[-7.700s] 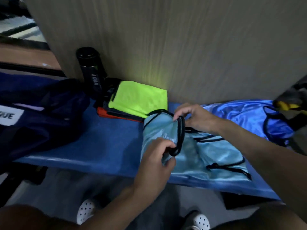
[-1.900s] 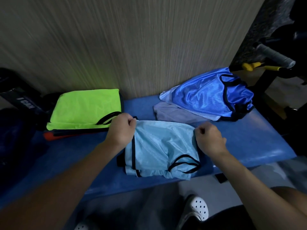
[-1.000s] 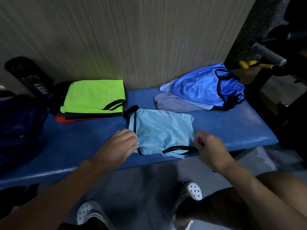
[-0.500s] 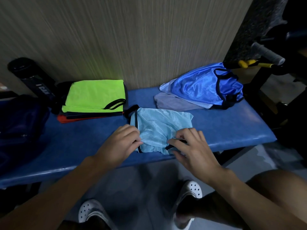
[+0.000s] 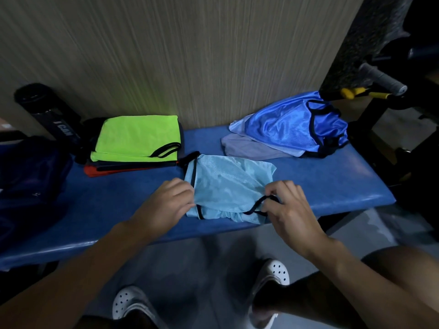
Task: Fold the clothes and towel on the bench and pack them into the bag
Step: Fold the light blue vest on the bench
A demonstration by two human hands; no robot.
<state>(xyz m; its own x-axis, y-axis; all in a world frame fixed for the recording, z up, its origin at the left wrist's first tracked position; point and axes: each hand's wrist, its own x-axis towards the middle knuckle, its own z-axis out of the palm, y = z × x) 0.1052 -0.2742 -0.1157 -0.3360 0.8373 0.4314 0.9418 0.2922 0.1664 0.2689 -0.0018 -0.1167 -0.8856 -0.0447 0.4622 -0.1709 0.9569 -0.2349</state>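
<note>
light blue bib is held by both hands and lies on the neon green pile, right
No. In the head view the light blue bib lies on the bench, beside the neon green pile; left hand and right hand do hold it.

your left hand [image 5: 169, 203] grips the left edge of the light blue vest [image 5: 228, 188] on the bench [image 5: 332, 184]; your right hand [image 5: 288, 210] pinches its black trim at the near right corner. a green folded stack [image 5: 137, 136] lies far left, a royal blue pile [image 5: 285, 124] far right.
</note>
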